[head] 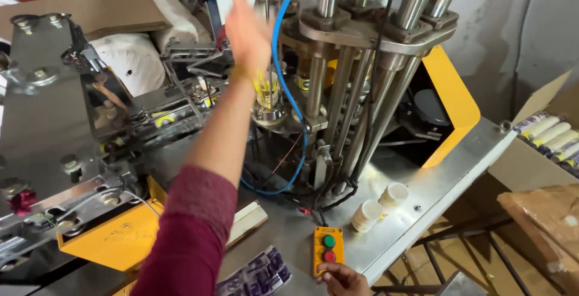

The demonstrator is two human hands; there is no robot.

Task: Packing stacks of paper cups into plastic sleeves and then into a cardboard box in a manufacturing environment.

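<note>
Maroon sleeve (187,236) at 6 o'clock, arm reaching up into a paper-cup machine.

Left hand (246,28) is raised at 11 o'clock among the steel columns (338,91), fingers spread wide and blurred, its grip holding nothing that shows. Just below it a yellow-printed cup (267,91) sits in the machine's holder beside a blue hose (283,73). Right hand (341,279) lies at 6 o'clock on the metal surface (434,187), fingers curled, touching the lower edge of an orange control box (328,249) with green and red buttons; whether its grip closes on the box I cannot tell. Two white cups (380,205) lie tipped at 4 o'clock, near the box.
</note>
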